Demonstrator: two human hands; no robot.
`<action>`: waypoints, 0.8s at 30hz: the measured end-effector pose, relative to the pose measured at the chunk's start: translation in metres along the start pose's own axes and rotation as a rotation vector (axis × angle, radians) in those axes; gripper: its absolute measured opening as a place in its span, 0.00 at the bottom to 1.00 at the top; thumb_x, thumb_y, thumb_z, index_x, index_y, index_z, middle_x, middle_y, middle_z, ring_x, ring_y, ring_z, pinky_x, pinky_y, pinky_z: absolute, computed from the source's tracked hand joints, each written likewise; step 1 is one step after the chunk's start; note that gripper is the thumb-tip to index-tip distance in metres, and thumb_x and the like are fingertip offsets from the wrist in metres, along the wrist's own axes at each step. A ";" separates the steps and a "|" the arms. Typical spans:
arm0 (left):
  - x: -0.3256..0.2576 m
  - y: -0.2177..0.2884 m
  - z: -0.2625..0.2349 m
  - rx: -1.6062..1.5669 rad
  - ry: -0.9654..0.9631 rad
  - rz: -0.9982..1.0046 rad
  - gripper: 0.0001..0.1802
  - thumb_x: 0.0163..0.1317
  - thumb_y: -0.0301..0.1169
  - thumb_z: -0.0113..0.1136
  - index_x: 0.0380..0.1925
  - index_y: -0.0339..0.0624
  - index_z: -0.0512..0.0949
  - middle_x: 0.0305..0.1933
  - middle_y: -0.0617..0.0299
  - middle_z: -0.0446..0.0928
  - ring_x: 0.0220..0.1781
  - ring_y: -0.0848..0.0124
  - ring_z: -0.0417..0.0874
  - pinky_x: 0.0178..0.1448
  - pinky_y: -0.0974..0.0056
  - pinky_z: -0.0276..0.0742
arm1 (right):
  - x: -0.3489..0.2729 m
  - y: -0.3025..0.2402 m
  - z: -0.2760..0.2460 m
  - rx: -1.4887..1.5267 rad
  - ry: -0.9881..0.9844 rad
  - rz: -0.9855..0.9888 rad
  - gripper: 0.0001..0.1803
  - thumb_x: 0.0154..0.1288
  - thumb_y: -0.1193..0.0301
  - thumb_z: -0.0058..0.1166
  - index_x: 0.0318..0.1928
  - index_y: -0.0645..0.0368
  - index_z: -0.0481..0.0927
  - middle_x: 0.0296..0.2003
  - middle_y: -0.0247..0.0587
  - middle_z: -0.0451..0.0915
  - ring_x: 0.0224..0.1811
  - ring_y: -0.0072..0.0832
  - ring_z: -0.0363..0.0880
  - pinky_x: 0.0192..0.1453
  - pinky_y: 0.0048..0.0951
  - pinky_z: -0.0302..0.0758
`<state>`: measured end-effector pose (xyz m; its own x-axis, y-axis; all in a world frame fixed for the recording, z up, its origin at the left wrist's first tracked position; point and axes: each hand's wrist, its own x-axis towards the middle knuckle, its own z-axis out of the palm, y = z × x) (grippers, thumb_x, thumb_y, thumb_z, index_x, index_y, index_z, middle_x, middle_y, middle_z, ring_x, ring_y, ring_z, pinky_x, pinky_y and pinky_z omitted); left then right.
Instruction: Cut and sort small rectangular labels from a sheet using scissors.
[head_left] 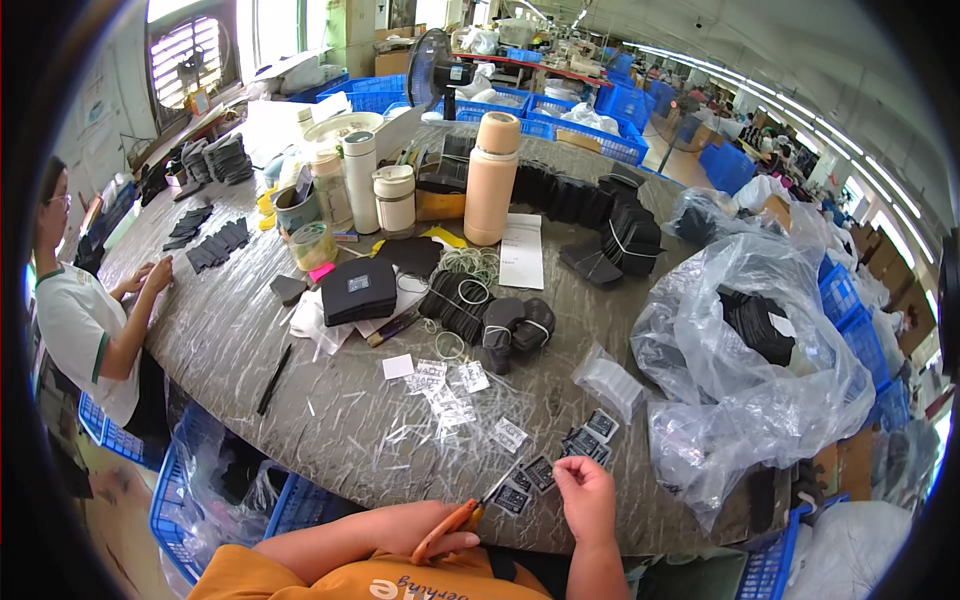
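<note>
My left hand [446, 528], low at the table's front edge, is closed around orange-handled scissors [436, 530], their blades pointing up and to the right. Just right of the blades, my right hand [587, 492] has its thumb and fingers pinched together; anything between them is too small to see. Small black square labels [540, 473] lie by its fingertips, and a little pile of more black labels [584, 446] is right behind it. Farther left are white printed labels [445, 398] and a single white label [510, 433], among thin scattered clippings [405, 433].
Bundled black fabric pieces [458, 308] and a peach bottle [492, 180] stand mid-table. A large clear plastic bag [690, 400] holding black pieces fills the right side. A black pen-like stick [274, 379] lies left. Another person [95, 310] works at the left edge.
</note>
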<state>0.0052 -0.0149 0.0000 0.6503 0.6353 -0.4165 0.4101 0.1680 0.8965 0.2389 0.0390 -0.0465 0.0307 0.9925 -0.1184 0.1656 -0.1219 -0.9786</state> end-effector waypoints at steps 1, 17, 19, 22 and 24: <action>0.001 -0.004 0.002 0.003 0.000 0.000 0.24 0.63 0.50 0.47 0.30 0.37 0.73 0.22 0.59 0.75 0.26 0.69 0.76 0.30 0.66 0.70 | 0.001 -0.004 -0.001 0.079 0.023 0.001 0.04 0.58 0.76 0.56 0.33 0.64 0.78 0.22 0.25 0.74 0.23 0.11 0.66 0.28 0.15 0.65; 0.003 -0.005 0.003 0.026 -0.049 0.021 0.24 0.64 0.50 0.46 0.31 0.36 0.73 0.25 0.57 0.74 0.27 0.67 0.75 0.33 0.64 0.70 | 0.008 -0.012 -0.006 0.110 -0.049 0.024 0.03 0.56 0.78 0.56 0.32 0.64 0.78 0.25 0.27 0.76 0.27 0.12 0.69 0.33 0.14 0.65; 0.003 -0.004 0.003 0.035 -0.040 0.022 0.24 0.64 0.50 0.46 0.31 0.36 0.73 0.25 0.57 0.74 0.28 0.67 0.75 0.33 0.64 0.70 | 0.008 -0.013 -0.006 0.097 -0.051 0.020 0.03 0.56 0.78 0.56 0.32 0.64 0.79 0.25 0.27 0.76 0.26 0.12 0.69 0.33 0.14 0.65; 0.003 -0.001 0.001 0.039 -0.057 0.026 0.24 0.64 0.50 0.45 0.30 0.37 0.73 0.25 0.57 0.74 0.28 0.67 0.75 0.33 0.64 0.70 | 0.008 -0.015 -0.007 0.076 -0.058 0.015 0.03 0.56 0.78 0.56 0.32 0.65 0.79 0.25 0.27 0.76 0.26 0.12 0.69 0.32 0.14 0.66; 0.002 0.001 0.001 0.042 -0.073 0.003 0.24 0.64 0.51 0.45 0.31 0.37 0.73 0.25 0.57 0.73 0.28 0.68 0.75 0.33 0.64 0.70 | 0.008 -0.015 -0.008 0.068 -0.062 0.015 0.03 0.56 0.78 0.56 0.32 0.65 0.79 0.25 0.27 0.76 0.26 0.12 0.69 0.32 0.14 0.66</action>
<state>0.0074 -0.0137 -0.0003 0.6955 0.5790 -0.4255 0.4339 0.1335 0.8910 0.2442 0.0489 -0.0312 -0.0289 0.9896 -0.1410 0.0980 -0.1376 -0.9856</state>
